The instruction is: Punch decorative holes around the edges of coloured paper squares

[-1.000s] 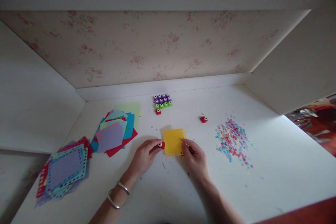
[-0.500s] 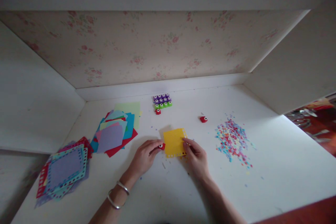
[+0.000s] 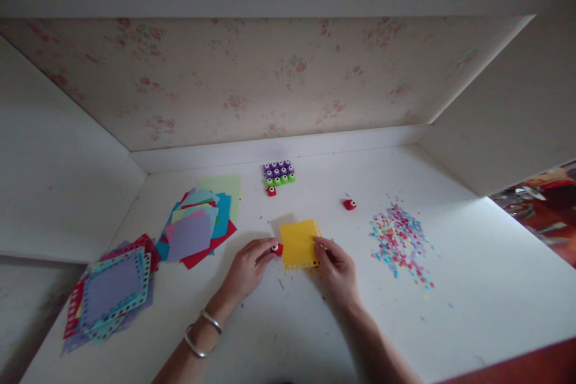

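A yellow paper square (image 3: 297, 243) is between my hands, with punched holes along its right and bottom edges. My right hand (image 3: 337, 267) pinches its right edge between thumb and fingers. My left hand (image 3: 248, 265) is closed on a small red punch (image 3: 277, 249), which sits at the paper's left edge. Whether the paper's edge is inside the punch is too small to tell. Two silver bangles (image 3: 202, 334) circle my left wrist.
Plain coloured papers (image 3: 191, 237) and hole-edged papers (image 3: 112, 288) lie at the left. Several purple and green punches (image 3: 279, 173) and one red punch (image 3: 270, 191) stand at the back; another red punch (image 3: 350, 204) lies right. Confetti (image 3: 400, 240) covers the right.
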Available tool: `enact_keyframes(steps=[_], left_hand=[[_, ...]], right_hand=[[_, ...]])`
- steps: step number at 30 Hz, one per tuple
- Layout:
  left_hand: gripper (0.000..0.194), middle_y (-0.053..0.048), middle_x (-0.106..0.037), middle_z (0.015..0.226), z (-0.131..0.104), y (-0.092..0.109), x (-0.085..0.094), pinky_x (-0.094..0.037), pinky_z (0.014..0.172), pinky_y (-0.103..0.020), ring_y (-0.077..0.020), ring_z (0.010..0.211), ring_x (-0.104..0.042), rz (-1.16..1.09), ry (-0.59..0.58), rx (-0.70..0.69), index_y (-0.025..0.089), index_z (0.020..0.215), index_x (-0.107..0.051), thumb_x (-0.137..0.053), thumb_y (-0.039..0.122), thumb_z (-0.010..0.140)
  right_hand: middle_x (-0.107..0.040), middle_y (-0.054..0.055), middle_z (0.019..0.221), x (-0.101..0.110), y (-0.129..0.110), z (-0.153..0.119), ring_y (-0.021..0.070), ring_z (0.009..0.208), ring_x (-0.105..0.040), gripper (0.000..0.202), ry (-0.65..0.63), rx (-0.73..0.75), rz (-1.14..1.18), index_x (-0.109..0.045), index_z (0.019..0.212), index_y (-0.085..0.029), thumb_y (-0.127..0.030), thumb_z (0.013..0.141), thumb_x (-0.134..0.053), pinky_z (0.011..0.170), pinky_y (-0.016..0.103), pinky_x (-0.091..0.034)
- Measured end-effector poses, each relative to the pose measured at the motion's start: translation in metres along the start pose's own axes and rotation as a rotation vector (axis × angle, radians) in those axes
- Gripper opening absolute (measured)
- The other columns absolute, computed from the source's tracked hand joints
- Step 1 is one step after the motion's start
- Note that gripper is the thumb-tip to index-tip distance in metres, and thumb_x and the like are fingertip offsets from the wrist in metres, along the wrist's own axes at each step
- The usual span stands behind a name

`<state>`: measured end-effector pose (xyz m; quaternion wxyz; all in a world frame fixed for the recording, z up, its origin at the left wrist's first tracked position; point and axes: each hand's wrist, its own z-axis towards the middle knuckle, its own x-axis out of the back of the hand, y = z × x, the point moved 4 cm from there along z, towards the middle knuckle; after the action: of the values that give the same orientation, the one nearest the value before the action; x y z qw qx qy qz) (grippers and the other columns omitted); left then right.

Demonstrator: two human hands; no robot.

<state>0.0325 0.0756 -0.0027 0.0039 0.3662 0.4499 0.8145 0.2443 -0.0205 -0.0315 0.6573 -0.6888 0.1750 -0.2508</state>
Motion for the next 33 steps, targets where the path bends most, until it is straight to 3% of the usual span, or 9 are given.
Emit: enact_keyframes(steps=[6,17,19,22,24,26,29,33], left_hand=[[0.028,-0.006,-0.072,0.115,0.0,0.002,0.0,-0.057,0.095,-0.037,-0.0194,0.107,-0.068,0.014,-0.015,-0.025,0.026,0.122,-0.065,-0.058,0.02,0.096],[0.025,-0.007,-0.072,0.112,0.001,0.002,-0.002,-0.058,0.093,-0.038,-0.0204,0.103,-0.068,0.069,-0.002,-0.013,0.025,0.119,-0.067,-0.062,0.026,0.094],[0.025,-0.006,-0.072,0.111,0.001,0.002,-0.002,-0.058,0.093,-0.038,-0.0206,0.103,-0.068,0.075,-0.013,-0.015,0.024,0.118,-0.067,-0.063,0.027,0.093],[0.027,-0.006,-0.072,0.112,0.001,0.003,-0.001,-0.058,0.094,-0.038,-0.0211,0.104,-0.067,0.079,-0.032,-0.018,0.024,0.12,-0.067,-0.064,0.028,0.093],[0.028,-0.007,-0.071,0.115,0.001,0.004,0.001,-0.057,0.095,-0.037,-0.021,0.107,-0.066,0.08,-0.038,-0.018,0.024,0.122,-0.066,-0.061,0.027,0.095],[0.028,-0.008,-0.07,0.117,0.001,0.005,0.002,-0.056,0.096,-0.037,-0.021,0.109,-0.065,0.081,-0.041,-0.015,0.023,0.124,-0.065,-0.058,0.025,0.096],[0.027,-0.007,-0.071,0.115,0.001,0.007,0.003,-0.055,0.097,-0.038,-0.0215,0.108,-0.065,0.085,-0.054,-0.013,0.024,0.121,-0.066,-0.058,0.024,0.096],[0.023,-0.007,-0.071,0.11,0.001,0.009,0.002,-0.056,0.094,-0.038,-0.0212,0.104,-0.065,0.089,-0.07,-0.013,0.025,0.116,-0.069,-0.06,0.025,0.094]], right_hand=[[-0.074,0.01,0.096,-0.002,-0.004,0.0,0.0195,0.078,-0.068,0.032,-0.024,0.043,-0.034,-0.074,0.102,-0.02,-0.046,0.089,-0.061,0.064,0.029,-0.055],[-0.075,0.01,0.094,-0.009,-0.012,0.0,0.014,0.056,-0.062,0.036,-0.17,0.065,-0.101,-0.07,0.112,-0.018,-0.046,0.091,-0.059,0.049,0.026,-0.052],[-0.073,0.011,0.104,-0.009,-0.016,0.0,0.0159,0.065,-0.066,0.033,-0.168,0.155,-0.196,-0.071,0.112,-0.02,-0.042,0.092,-0.058,0.055,0.028,-0.056],[-0.062,0.014,0.129,-0.008,-0.024,-0.002,0.0235,0.098,-0.066,0.026,-0.092,0.352,-0.357,-0.073,0.11,-0.023,-0.036,0.091,-0.06,0.077,0.037,-0.061],[-0.051,0.014,0.143,-0.009,-0.028,-0.004,0.0288,0.119,-0.058,0.026,-0.06,0.461,-0.472,-0.072,0.113,-0.025,-0.033,0.091,-0.061,0.092,0.047,-0.056],[-0.05,0.011,0.147,-0.014,-0.03,-0.006,0.031,0.13,-0.05,0.03,-0.13,0.536,-0.594,-0.07,0.119,-0.027,-0.03,0.091,-0.06,0.105,0.055,-0.046],[-0.061,0.007,0.137,-0.023,-0.03,-0.007,0.0298,0.13,-0.052,0.034,-0.302,0.571,-0.743,-0.065,0.127,-0.03,-0.028,0.093,-0.058,0.112,0.062,-0.033],[-0.067,0.006,0.129,-0.026,-0.032,-0.005,0.0285,0.121,-0.059,0.031,-0.303,0.568,-0.802,-0.068,0.122,-0.028,-0.033,0.092,-0.061,0.111,0.059,-0.034]])
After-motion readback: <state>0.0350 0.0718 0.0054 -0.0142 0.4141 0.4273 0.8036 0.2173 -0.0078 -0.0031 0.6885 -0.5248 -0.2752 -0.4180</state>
